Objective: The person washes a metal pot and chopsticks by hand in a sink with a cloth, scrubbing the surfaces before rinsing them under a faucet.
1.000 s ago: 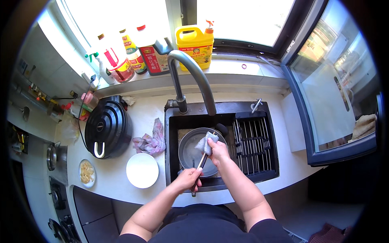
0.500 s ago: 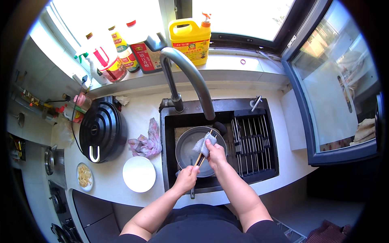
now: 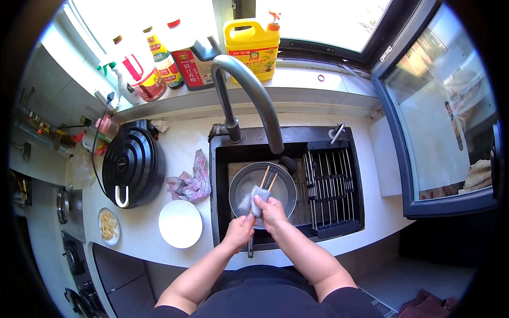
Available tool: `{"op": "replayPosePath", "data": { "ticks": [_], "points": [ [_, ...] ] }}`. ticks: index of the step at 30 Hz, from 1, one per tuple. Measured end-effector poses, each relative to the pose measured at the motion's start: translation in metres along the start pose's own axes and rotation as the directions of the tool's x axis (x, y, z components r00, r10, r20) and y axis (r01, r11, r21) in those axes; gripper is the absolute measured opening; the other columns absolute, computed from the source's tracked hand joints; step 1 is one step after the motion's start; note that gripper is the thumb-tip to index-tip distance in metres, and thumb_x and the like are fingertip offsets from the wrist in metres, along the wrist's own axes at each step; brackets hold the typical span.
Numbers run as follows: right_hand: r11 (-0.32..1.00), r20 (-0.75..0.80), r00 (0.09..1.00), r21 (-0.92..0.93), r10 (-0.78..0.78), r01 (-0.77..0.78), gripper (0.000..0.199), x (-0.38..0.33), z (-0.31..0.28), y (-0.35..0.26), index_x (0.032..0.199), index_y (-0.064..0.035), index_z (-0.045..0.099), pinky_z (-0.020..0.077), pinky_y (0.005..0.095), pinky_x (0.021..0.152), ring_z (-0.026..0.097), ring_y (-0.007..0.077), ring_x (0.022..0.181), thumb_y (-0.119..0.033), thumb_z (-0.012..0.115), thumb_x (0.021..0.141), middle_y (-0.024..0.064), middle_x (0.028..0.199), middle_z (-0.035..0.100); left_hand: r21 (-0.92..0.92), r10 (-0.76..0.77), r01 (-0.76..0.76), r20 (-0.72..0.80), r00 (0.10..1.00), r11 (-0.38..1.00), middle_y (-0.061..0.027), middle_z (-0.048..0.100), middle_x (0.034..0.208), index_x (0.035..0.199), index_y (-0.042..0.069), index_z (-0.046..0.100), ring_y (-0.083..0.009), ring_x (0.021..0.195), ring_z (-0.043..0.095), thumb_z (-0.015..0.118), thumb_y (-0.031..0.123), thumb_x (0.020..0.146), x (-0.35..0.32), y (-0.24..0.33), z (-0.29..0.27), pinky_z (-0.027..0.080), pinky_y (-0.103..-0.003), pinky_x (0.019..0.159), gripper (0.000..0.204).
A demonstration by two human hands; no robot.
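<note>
Over the black sink, my left hand grips a pair of wooden chopsticks near their lower end. Their tips point up and away over a round metal pan that sits in the basin. My right hand is closed on a small grey dishcloth wrapped around the middle of the chopsticks. Both hands are close together, just above the pan's near rim. The curved grey tap arches over the basin behind them.
A black drying rack fills the sink's right half. On the counter to the left lie a crumpled pink cloth, a white plate, a black round cooker lid and a small dish of food. Bottles and a yellow jug line the windowsill.
My hands have pulled nearer to me, toward the pan's front rim, and the cloth has slid along the chopsticks. The view has shifted slightly.
</note>
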State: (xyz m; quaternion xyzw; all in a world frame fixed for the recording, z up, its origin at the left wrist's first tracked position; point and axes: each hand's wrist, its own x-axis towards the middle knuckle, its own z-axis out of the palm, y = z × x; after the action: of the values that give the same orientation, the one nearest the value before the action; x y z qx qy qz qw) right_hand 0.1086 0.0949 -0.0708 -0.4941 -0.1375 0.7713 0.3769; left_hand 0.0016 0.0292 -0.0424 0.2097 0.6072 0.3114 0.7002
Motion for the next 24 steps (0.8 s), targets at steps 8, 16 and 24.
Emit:
{"op": "replayPosePath", "data": {
  "ticks": [8, 16, 24],
  "points": [
    [0.848, -0.318, 0.9, -0.522, -0.298, 0.097, 0.018, 0.1, -0.108, -0.003, 0.091, -0.0031, 0.059, 0.0486, 0.0315, 0.067, 0.061, 0.0171, 0.077, -0.02, 0.053, 0.088, 0.0066, 0.083, 0.063, 0.249, -0.012, 0.043, -0.124, 0.992, 0.968, 0.0014, 0.043, 0.054, 0.084, 0.003, 0.055, -0.0068, 0.042, 0.038, 0.045, 0.031, 0.092, -0.015, -0.039, -0.012, 0.03, -0.023, 0.04, 0.031],
    [0.164, -0.296, 0.878, -0.954, -0.375, -0.252, 0.032, 0.135, -0.093, 0.074, 0.117, -0.0065, 0.041, 0.0482, 0.0447, 0.077, 0.057, 0.0409, 0.092, -0.011, 0.043, 0.085, 0.022, 0.104, 0.055, 0.358, -0.202, 0.265, -0.204, 0.958, 0.895, -0.006, 0.048, 0.054, 0.083, 0.002, 0.055, -0.0173, 0.039, 0.044, 0.043, 0.029, 0.092, 0.111, -0.057, -0.009, 0.033, -0.033, 0.035, 0.031],
    [0.946, -0.334, 0.902, -0.077, 0.274, -0.316, 0.015, 0.113, -0.119, 0.07, 0.096, -0.0015, 0.055, 0.0511, 0.0383, 0.072, 0.06, 0.026, 0.081, -0.014, 0.051, 0.089, 0.0114, 0.088, 0.06, 0.326, -0.152, 0.218, -0.218, 0.964, 0.92, -0.0023, 0.043, 0.052, 0.089, 0.003, 0.055, -0.0154, 0.039, 0.04, 0.038, 0.028, 0.093, 0.12, -0.058, 0.0, 0.03, -0.033, 0.035, 0.031]
  ]
}}
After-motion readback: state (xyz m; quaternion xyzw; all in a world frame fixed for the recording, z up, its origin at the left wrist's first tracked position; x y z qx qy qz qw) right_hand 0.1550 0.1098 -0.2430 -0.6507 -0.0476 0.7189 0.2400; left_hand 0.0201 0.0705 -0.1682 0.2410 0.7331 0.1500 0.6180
